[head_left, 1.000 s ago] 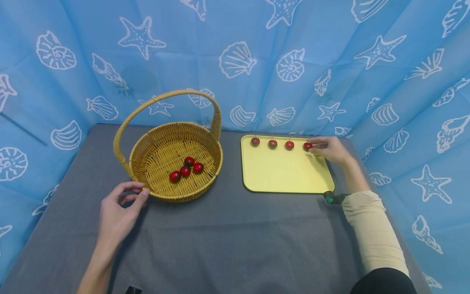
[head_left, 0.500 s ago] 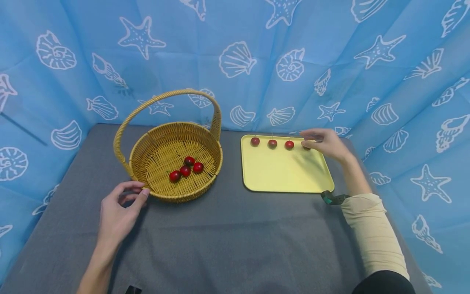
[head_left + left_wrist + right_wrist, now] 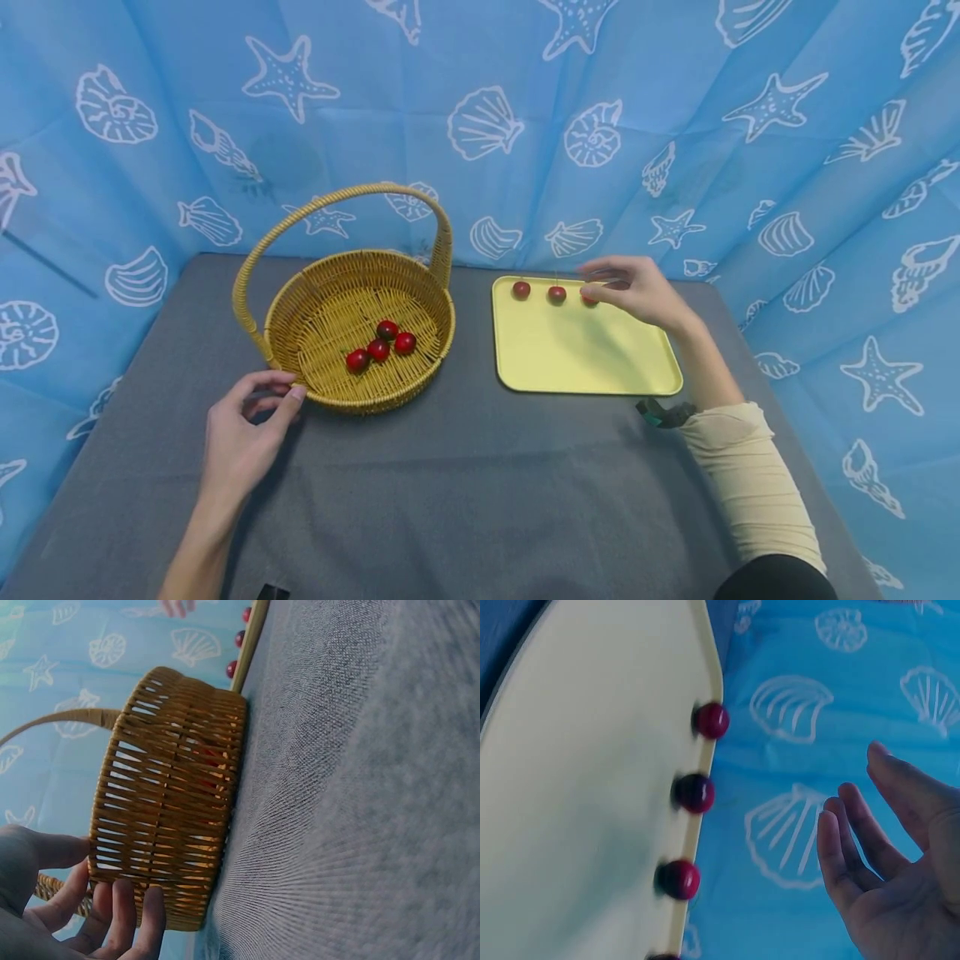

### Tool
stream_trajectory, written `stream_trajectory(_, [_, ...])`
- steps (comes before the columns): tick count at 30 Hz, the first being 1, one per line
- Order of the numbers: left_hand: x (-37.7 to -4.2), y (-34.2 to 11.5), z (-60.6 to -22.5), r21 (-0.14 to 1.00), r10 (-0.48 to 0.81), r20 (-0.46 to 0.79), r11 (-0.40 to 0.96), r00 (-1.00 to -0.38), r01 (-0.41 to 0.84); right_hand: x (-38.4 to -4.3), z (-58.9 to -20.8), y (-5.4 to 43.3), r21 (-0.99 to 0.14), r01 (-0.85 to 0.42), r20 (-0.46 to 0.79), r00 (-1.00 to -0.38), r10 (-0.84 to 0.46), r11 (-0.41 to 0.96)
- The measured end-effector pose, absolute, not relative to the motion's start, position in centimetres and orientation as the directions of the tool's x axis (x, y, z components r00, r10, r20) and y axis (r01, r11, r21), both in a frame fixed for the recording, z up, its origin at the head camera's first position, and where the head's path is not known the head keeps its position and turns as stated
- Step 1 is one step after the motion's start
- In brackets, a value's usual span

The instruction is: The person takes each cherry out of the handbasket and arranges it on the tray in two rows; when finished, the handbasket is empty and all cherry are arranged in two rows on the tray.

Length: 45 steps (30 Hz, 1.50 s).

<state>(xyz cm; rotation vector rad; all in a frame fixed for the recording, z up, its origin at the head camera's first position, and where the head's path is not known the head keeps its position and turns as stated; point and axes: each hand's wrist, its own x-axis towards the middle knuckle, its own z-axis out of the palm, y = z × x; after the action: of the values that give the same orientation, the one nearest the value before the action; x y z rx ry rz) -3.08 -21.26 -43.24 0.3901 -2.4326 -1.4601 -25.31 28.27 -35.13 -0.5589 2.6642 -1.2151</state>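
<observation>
A round wicker basket with a tall arched handle stands on the left, with several dark red cherries lying inside. My left hand holds the basket's rim near the foot of the handle; in the left wrist view its thumb and fingertips meet the rim and woven wall. My right hand hovers over the back of a yellow tray, fingers spread apart and nothing between them. Several cherries line the tray's back edge, spaced apart. In the head view the hand partly covers the third and hides the rightmost.
A grey cloth covers the table. Behind and beside it hangs a blue curtain with white shells and starfish. The basket's handle arches high on the tray's left. A small black object shows at the front edge.
My right hand has let go of the rightmost cherry, lifted off it and moved left over the tray. My left hand and the basket have stayed in place.
</observation>
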Motion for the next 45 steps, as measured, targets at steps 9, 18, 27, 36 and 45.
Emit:
stream_trajectory(9, [-3.0, -21.3, -43.2, 0.887, -0.377, 0.087, 0.450, -0.922, -0.100, -24.2, -34.4, 24.0, -0.775, -0.378, 0.076, -0.851, -0.519, 0.506])
stream_trajectory(18, [-3.1, -21.3, -43.2, 0.885, -0.374, 0.087, 0.454, -0.924, -0.101, -23.5, -34.0, 19.6, -0.782, -0.492, 0.153, -0.747, -0.647, 0.382])
stream_trajectory(27, [-2.9, -21.3, -43.0, 0.881, -0.373, 0.083, 0.460, -0.924, -0.107, -23.2, -33.6, 15.2, -0.801, -0.503, 0.130, -0.676, -0.725, 0.325])
stream_trajectory(36, [-3.0, -21.3, -43.0, 0.880, -0.371, 0.070, 0.460, -0.926, -0.117, -23.6, -33.6, 10.5, -0.856, -0.475, 0.117, -0.561, -0.820, 0.203])
stream_trajectory(45, [-3.2, -21.3, -43.0, 0.888, -0.383, 0.063, 0.442, -0.922, -0.123, -25.4, -34.0, 5.5, -0.848, -0.502, 0.087, -0.447, -0.890, 0.169])
